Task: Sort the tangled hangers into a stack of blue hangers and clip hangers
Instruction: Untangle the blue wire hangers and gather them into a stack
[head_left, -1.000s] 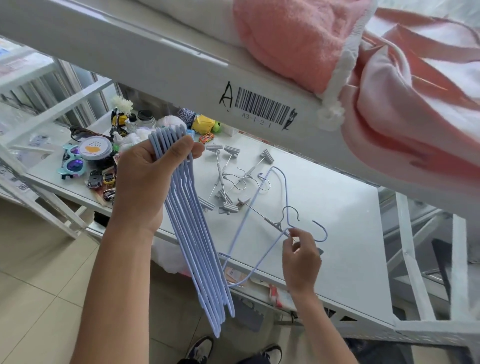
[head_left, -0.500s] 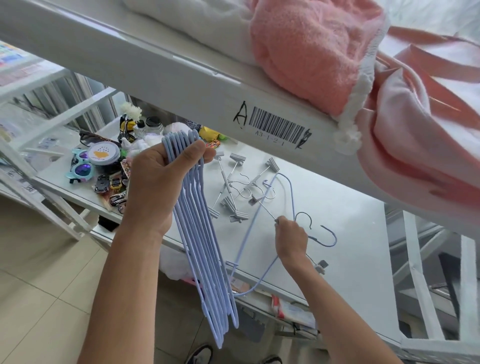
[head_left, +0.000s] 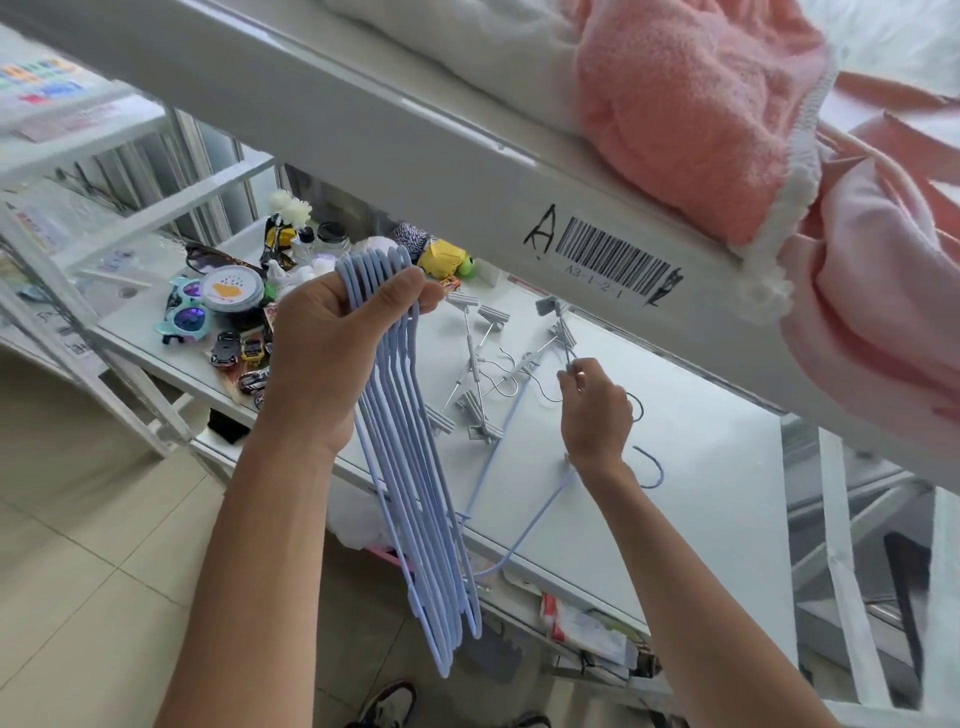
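The left hand (head_left: 332, 358) gripped the gathered blue hangers (head_left: 415, 467) above the shelf (head_left: 691, 499) edge while the right hand (head_left: 595, 410) pinched a wire amid the tangled clip hangers (head_left: 478, 374) (one blue hanger (head_left: 524, 530) remained), so the next move likely required freeing it.

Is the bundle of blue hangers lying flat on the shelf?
No, the left hand grips the blue hangers and they hang down.

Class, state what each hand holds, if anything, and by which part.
The left hand grips the bundle of blue hangers at its top bend. The right hand pinches a clip hanger; exactly where is unclear.
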